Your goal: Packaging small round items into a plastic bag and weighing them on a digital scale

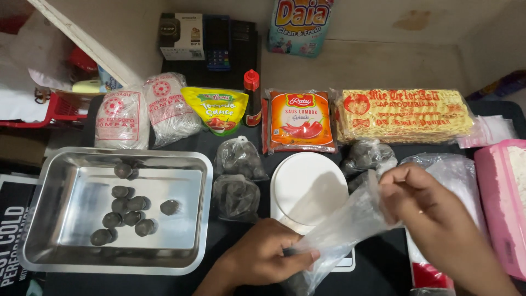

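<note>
Steel tray [38,219] — red sauce pouch [300,121]

— Item held? 
— We hold one clear plastic bag [350,222]: left hand [263,257] at its lower end, right hand [433,211] pinching its top.
— Adjacent? 
— Steel tray [38,219] of dark balls [129,211]; white scale [307,189].

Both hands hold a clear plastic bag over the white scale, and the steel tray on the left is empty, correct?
Not quite. The head view shows the steel tray holding several dark round balls. The left hand and right hand do hold the clear plastic bag over the white scale.
</note>
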